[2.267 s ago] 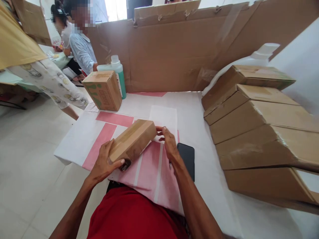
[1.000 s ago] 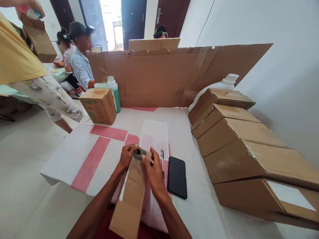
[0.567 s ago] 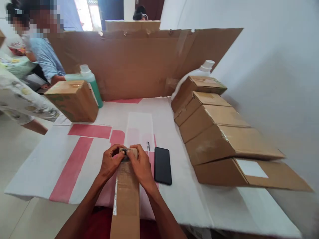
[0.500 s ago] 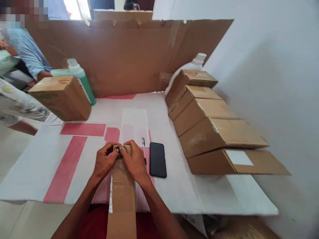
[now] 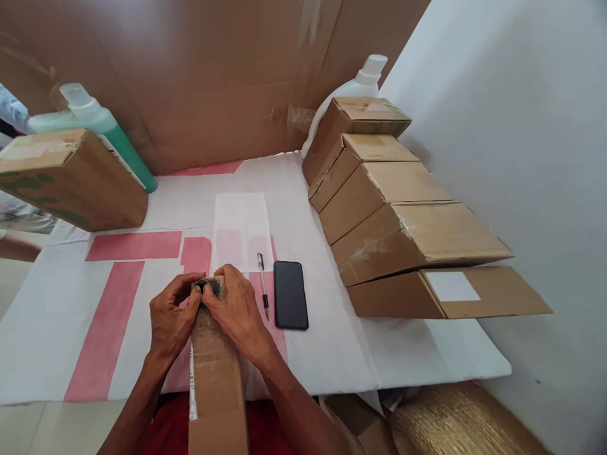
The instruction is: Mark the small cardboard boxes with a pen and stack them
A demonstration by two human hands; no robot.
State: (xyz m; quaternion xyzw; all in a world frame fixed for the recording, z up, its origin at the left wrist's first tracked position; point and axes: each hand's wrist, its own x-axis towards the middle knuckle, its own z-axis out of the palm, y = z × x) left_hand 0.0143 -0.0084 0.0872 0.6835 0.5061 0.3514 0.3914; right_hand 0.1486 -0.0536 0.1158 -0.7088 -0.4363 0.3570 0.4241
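- White table cover lies under our work
- Our left hand and right hand both pinch the dark piece on the narrow box end; we should press evenly, box steady

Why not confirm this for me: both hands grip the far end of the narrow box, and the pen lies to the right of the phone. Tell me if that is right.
Not quite. In the head view the pen lies to the left of the phone, between it and the right hand. The rest holds: the left hand and right hand both grip the far end of the narrow box.
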